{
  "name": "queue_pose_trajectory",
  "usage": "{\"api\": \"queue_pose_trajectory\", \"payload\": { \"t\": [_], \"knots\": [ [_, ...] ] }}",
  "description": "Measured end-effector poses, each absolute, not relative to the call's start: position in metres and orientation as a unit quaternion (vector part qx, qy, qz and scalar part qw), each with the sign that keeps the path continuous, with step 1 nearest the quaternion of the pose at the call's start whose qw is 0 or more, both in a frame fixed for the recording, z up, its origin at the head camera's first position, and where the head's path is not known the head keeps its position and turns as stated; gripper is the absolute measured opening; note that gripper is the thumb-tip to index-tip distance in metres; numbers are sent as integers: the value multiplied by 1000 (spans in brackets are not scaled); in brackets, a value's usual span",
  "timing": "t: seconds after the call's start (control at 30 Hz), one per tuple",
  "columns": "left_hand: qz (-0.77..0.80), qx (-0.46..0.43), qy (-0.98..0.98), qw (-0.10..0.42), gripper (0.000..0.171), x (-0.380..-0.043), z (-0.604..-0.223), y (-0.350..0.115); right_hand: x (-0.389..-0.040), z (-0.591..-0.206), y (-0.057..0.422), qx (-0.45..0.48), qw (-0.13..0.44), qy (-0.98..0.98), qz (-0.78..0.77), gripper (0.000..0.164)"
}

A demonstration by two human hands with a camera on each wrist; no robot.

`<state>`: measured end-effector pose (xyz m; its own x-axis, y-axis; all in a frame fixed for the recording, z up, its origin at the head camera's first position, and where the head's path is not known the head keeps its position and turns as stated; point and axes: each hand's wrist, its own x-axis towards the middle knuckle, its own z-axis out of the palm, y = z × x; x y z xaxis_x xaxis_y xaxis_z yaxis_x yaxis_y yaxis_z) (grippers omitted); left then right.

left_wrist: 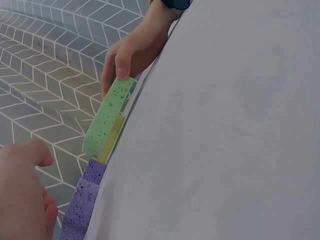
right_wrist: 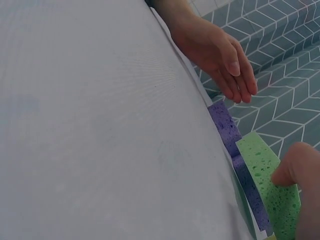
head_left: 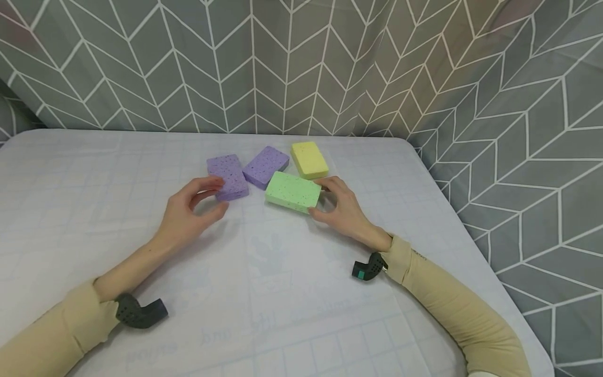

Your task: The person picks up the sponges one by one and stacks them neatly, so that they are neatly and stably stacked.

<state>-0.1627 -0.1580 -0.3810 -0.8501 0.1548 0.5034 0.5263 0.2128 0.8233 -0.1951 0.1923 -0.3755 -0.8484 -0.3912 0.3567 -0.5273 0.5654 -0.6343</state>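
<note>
My right hand (head_left: 346, 209) pinches a green sponge (head_left: 293, 191) by its right end, thumb in front and fingers behind. In the left wrist view the green sponge (left_wrist: 109, 120) is tilted and held above the table surface. My left hand (head_left: 188, 207) hovers by the left purple sponge (head_left: 228, 175), its fingers loosely extended with nothing between them. From the right wrist view, the left hand (right_wrist: 215, 55) appears apart from that sponge. A second purple sponge (head_left: 266, 165) lies between the left purple one and the green one. Behind the green sponge lies a yellow sponge (head_left: 309, 158).
The sponges are grouped near the far edge of a table with a white cloth (head_left: 264, 293). A grey curtain with white chevron lines (head_left: 268, 63) hangs behind the table and along its right side. Dark wrist cameras (head_left: 141, 312) sit at both sleeve cuffs.
</note>
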Motion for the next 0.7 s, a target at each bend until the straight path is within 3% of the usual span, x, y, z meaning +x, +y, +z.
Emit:
{"api": "queue_pose_trajectory", "payload": {
  "t": [0.7],
  "knots": [
    [-562, -224, -792, 84, 53, -160, -385, -148, -192, -377, 190, 295, 67, -864, 403, 61]
  ]
}}
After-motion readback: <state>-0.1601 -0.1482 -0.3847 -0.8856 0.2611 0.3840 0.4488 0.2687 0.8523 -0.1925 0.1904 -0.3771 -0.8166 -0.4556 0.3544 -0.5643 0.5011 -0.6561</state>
